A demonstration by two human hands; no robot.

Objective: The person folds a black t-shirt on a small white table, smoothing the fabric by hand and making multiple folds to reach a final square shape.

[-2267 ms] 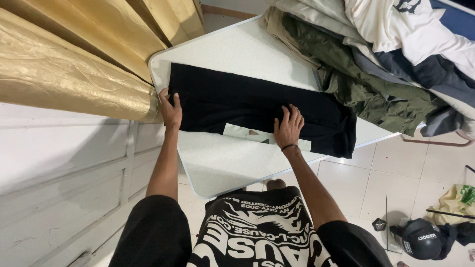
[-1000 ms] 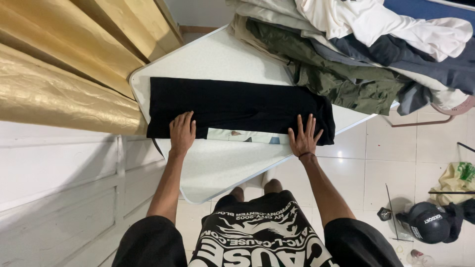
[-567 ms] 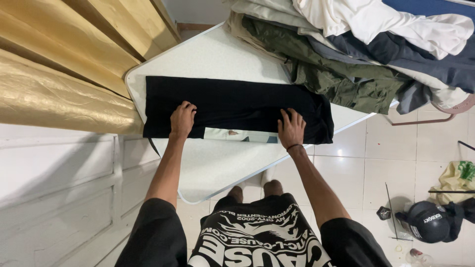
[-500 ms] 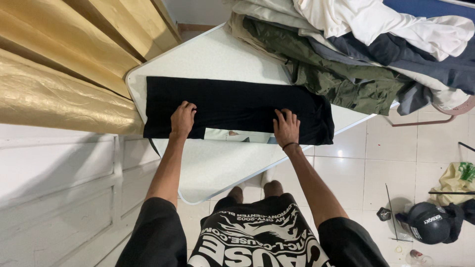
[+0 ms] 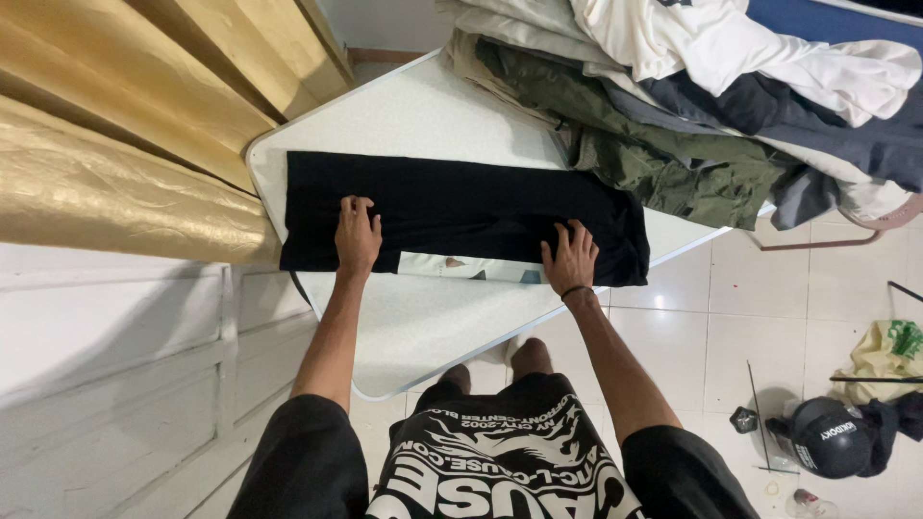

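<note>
- White table (image 5: 423, 327): carries the folded black garment and, on the far side, a clothes pile (image 5: 692, 106).
- Black garment (image 5: 461, 211): long flat strip lying across the table, under both hands; a light printed patch (image 5: 461, 267) shows at its near edge between them.
- Left hand (image 5: 358, 235): open, palm down, pressing on the garment's near edge; grasping nothing.
- Right hand (image 5: 571, 259): open, fingers spread flat on the garment; nothing clenched.

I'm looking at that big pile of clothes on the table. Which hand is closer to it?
The right hand. It rests on the black garment near the end beside the pile of clothes. The left hand rests near the garment's opposite end, farther from the pile.
</note>
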